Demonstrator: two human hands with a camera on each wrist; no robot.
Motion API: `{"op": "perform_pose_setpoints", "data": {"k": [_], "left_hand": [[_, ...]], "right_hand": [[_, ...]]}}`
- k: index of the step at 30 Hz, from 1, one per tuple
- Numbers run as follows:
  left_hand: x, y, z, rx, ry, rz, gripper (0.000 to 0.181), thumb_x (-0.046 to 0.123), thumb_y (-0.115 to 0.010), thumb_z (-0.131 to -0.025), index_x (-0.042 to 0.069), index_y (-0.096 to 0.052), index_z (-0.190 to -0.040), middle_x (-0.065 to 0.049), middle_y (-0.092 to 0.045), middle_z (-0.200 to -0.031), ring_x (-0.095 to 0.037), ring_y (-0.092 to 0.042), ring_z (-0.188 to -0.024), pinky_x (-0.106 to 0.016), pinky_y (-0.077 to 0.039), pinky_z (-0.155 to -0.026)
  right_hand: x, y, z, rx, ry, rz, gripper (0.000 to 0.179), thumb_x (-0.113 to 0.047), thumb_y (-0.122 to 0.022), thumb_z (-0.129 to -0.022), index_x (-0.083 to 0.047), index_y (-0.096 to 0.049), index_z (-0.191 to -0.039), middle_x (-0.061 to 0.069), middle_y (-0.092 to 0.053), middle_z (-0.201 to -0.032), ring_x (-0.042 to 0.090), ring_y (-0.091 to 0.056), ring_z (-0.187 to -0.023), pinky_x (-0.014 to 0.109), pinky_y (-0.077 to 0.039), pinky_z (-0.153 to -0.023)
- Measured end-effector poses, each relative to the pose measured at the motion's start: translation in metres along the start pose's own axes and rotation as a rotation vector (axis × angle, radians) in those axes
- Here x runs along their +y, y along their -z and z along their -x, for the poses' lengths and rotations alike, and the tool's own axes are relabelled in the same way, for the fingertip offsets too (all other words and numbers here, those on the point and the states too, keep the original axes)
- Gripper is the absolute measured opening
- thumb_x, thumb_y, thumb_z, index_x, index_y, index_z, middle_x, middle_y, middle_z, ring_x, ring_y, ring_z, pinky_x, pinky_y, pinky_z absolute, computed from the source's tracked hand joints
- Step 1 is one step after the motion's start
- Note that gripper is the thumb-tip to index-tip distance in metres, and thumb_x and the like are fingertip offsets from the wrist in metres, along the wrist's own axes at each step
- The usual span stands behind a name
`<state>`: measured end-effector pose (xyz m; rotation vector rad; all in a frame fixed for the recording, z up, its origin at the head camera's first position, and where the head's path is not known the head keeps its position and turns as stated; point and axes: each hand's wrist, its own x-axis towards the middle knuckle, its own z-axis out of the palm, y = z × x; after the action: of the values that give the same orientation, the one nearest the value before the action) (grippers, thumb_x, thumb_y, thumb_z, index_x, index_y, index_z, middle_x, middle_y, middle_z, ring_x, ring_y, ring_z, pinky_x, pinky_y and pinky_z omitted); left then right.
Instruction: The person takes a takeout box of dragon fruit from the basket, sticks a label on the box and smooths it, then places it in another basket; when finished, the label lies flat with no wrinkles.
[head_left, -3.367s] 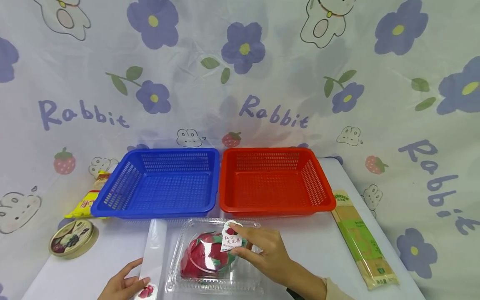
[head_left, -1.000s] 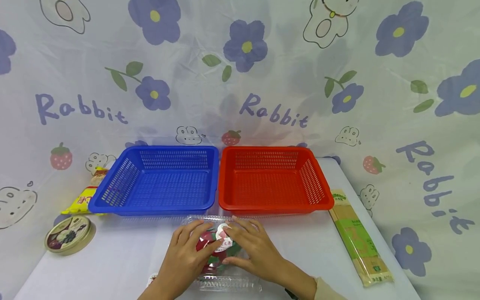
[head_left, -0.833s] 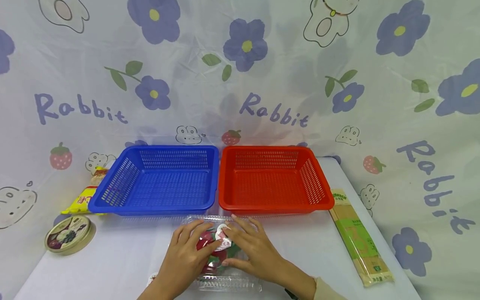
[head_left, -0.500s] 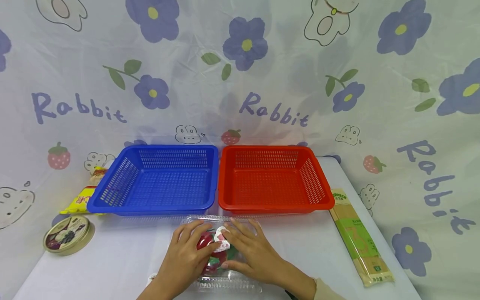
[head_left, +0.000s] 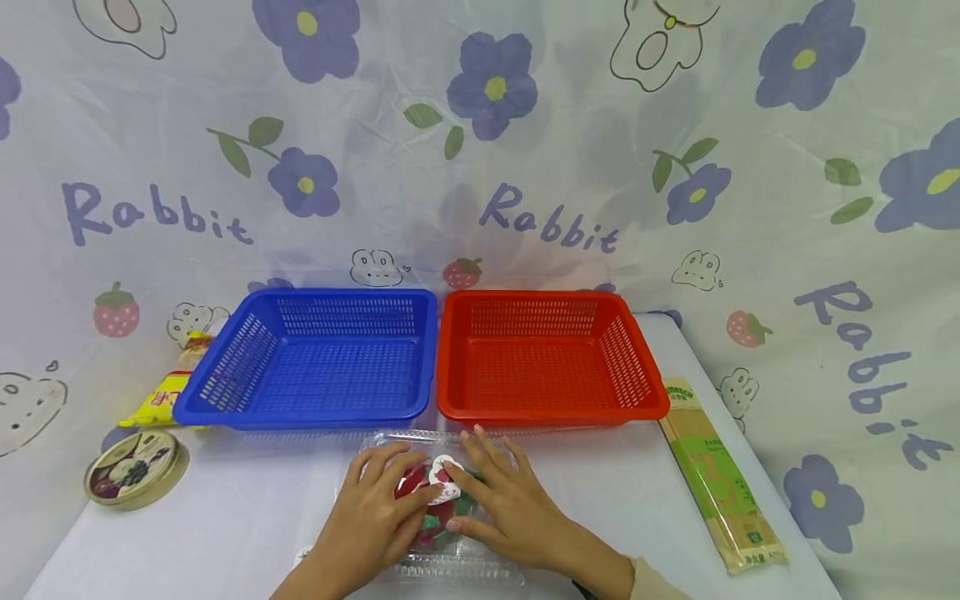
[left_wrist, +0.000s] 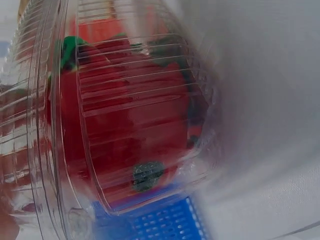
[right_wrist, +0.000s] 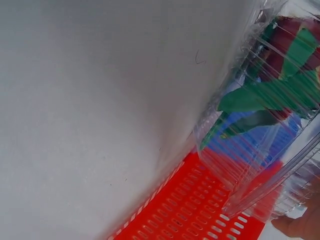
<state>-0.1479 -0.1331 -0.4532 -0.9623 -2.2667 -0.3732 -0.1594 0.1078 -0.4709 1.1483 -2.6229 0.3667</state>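
Observation:
A clear plastic clamshell box (head_left: 465, 570) stands on the white table in front of the baskets, with red dragon fruit (head_left: 411, 482) with green tips inside. On its lid lies a white label sticker (head_left: 452, 492) with a red fruit picture. My left hand (head_left: 372, 510) rests over the lid's left side, its thumb on the sticker's left edge. From the right, my right hand (head_left: 513, 502) presses the sticker with fairly straight fingers. In the left wrist view the red fruit (left_wrist: 130, 120) shows through the ribbed side wall. Part of a label strip (head_left: 303, 553) peeks out beside my left wrist.
Behind the box stand a blue basket (head_left: 303, 417) and a red basket (head_left: 551, 414), side by side. A round tin (head_left: 135, 471) and a yellow snack bag (head_left: 161, 402) are on the left. A long noodle packet (head_left: 720, 475) lies at the right edge.
Earlier my right hand held the sticker above the lid while my left held the white strip. Now the sticker lies on the lid with both hands on it; lately the right fingers shift slightly.

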Motion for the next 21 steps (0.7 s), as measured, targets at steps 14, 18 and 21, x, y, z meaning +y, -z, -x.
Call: {"op": "perform_pose_setpoints", "data": {"k": [14,18,21], "left_hand": [[-0.013,0.005,-0.003,-0.074,0.181,0.085,0.035,0.048,-0.057,-0.097,0.025,-0.076,-0.115,-0.009,-0.062,-0.127,-0.035,-0.047,-0.126,-0.054,-0.032,-0.101],[-0.017,0.002,-0.004,-0.160,0.193,0.046,0.041,0.054,-0.061,-0.092,0.030,-0.072,-0.123,-0.011,-0.058,-0.135,-0.038,-0.043,-0.131,-0.058,-0.032,-0.104],[-0.018,0.000,-0.003,-0.209,0.182,0.020,0.046,0.057,-0.066,-0.087,0.030,-0.071,-0.124,-0.012,-0.056,-0.139,-0.039,-0.042,-0.134,-0.059,-0.032,-0.104]], "right_hand": [[0.001,0.002,-0.011,0.089,-0.106,-0.191,0.041,-0.043,-0.045,-0.104,-0.025,-0.062,-0.137,0.013,-0.024,-0.163,0.042,-0.011,-0.151,0.067,-0.024,-0.112],[0.000,0.000,-0.014,0.138,-0.136,-0.202,0.039,-0.045,-0.053,-0.100,-0.024,-0.068,-0.130,0.012,-0.032,-0.160,0.043,-0.018,-0.150,0.066,-0.029,-0.110],[-0.001,0.000,-0.014,0.136,-0.151,-0.209,0.043,-0.047,-0.061,-0.095,-0.025,-0.067,-0.131,0.011,-0.033,-0.160,0.044,-0.020,-0.149,0.067,-0.031,-0.109]]}}
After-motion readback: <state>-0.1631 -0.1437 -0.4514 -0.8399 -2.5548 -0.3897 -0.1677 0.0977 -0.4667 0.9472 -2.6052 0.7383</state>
